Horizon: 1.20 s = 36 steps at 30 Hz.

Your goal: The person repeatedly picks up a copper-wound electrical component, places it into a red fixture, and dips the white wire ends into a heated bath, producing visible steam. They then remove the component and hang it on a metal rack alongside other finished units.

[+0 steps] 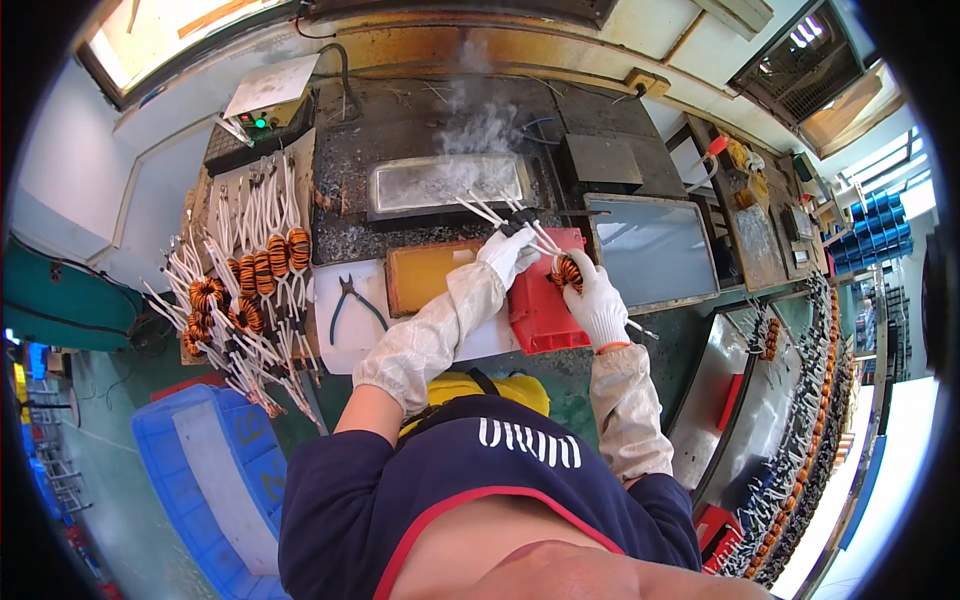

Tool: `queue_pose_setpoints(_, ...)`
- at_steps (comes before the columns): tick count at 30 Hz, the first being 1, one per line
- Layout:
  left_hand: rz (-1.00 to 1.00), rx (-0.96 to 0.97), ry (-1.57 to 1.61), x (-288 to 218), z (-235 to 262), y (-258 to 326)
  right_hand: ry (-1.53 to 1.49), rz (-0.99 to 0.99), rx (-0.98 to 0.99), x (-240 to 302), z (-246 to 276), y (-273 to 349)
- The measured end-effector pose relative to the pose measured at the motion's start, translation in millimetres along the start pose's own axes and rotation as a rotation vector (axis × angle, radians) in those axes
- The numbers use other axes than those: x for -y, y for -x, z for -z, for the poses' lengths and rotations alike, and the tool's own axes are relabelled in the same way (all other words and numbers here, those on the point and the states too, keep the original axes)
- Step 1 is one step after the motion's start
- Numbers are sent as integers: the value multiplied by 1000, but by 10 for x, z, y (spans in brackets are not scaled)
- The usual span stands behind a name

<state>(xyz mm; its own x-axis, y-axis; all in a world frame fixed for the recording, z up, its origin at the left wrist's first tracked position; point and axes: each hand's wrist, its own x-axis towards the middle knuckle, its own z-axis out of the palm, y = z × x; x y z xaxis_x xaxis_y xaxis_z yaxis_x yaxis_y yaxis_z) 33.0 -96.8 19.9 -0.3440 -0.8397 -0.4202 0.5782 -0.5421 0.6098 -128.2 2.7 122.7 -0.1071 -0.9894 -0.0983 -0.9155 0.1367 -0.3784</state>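
Both of my hands wear white gloves and share one toroidal coil [566,274] wound in orange and black, with white sleeved leads. My right hand [598,305] is closed around the coil. My left hand [510,253] is closed on the leads [547,240], near a black part [518,221] on them. The far lead ends point up and left, over the near edge of a shiny rectangular metal pot [447,187]. Smoke rises above that pot. Below the hands sits a red plastic box [545,315], partly covered by them.
Left of the pot, many similar coils [250,270] are heaped on a board. Green-handled cutters [350,303] lie on white paper beside a yellow block-like tray [420,280]. A grey-topped tray [655,250] stands right. A blue crate [165,440] is at lower left, coil rows [800,470] at right.
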Motion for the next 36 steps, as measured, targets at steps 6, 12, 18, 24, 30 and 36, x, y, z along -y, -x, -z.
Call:
queue_pose_setpoints(6, -42, 26, -71, -49, -202, 209, -289, -3, -182, -79, -145, 181)
queue_pose_setpoints(12, -121, 144, -236, -76, -428, 497, -512, 54, -569, -286, -585, 326)
queue_pose_setpoints(18, -125, 376, -762, 211, -226, 890, -705, 93, -905, -381, -1124, 430)
queue_pose_setpoints(24, -524, 471, -1465, 542, 33, 1156, -773, 21, -952, -344, -1250, 559)
queue_pose_setpoints(30, -472, 527, -1675, 703, 226, 1200, -694, -7, -962, -429, -1376, 549)
queue_pose_setpoints(36, -473, 493, -1638, 739, 266, 1243, -716, 41, -977, -411, -1329, 526)
